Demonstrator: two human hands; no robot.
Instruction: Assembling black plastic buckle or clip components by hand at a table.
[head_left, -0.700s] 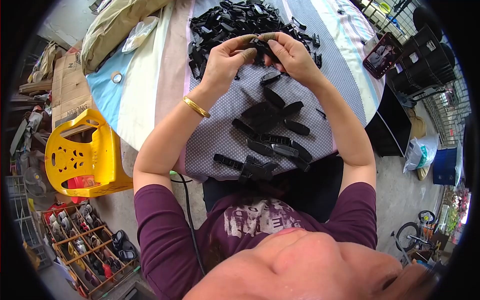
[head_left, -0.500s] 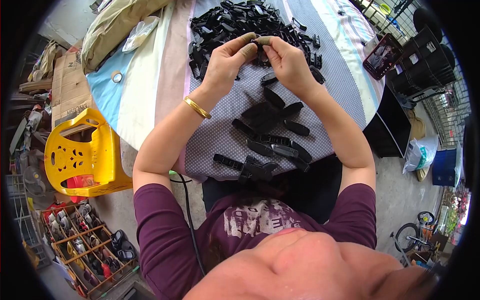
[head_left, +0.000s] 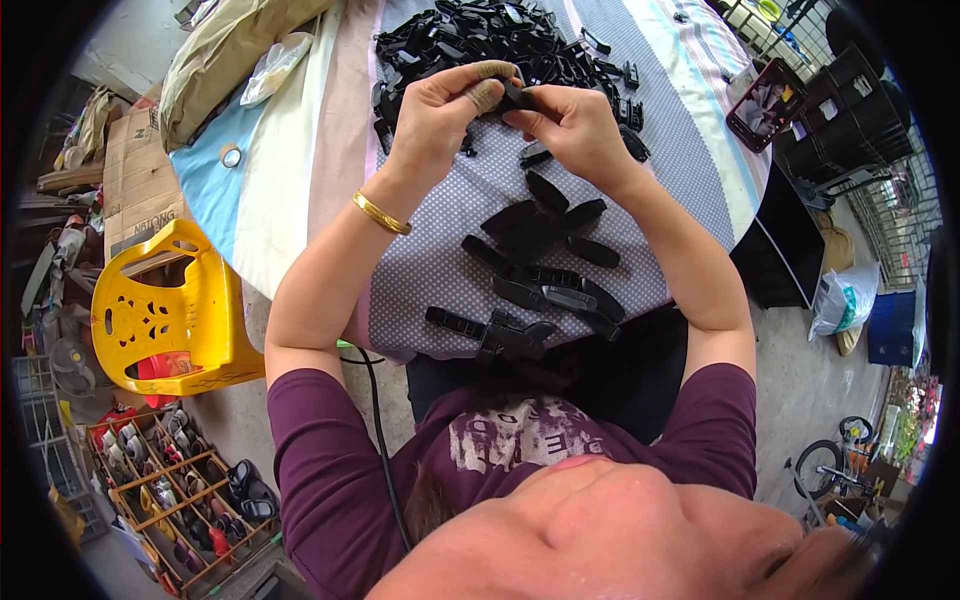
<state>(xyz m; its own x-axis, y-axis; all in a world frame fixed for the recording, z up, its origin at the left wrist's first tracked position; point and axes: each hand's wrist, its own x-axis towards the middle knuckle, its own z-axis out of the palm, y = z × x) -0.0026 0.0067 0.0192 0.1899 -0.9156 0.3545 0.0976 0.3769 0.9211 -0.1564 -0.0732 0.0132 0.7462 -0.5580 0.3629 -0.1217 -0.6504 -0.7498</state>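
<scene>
Over the near side of a large heap of small black plastic parts (head_left: 460, 45), both hands meet at one small black plastic part (head_left: 514, 97). My left hand (head_left: 440, 112) pinches it between thumb and forefinger, which wear tan fingertip covers. From the other side, my right hand (head_left: 572, 130) grips its right end with closed fingers. The part's exact kind is too small to make out. Between my forearms lie several larger black pieces (head_left: 520, 228), long and rounded, some overlapping. Closer to the table's front edge sits a black strap-like assembly (head_left: 490, 332).
A patterned cloth (head_left: 420, 270) covers the round table. A phone (head_left: 766, 105) stands upright at its right edge. A tape roll (head_left: 230, 156) and a tan bag (head_left: 215, 70) lie at left. A yellow chair (head_left: 215, 310) stands beside the table; a black cable (head_left: 376, 420) hangs by my left arm.
My hands have turned the small part, and more of it shows between them. My left hand has shifted slightly left; the right fingers have drawn back a little. The loose pieces stay put.
</scene>
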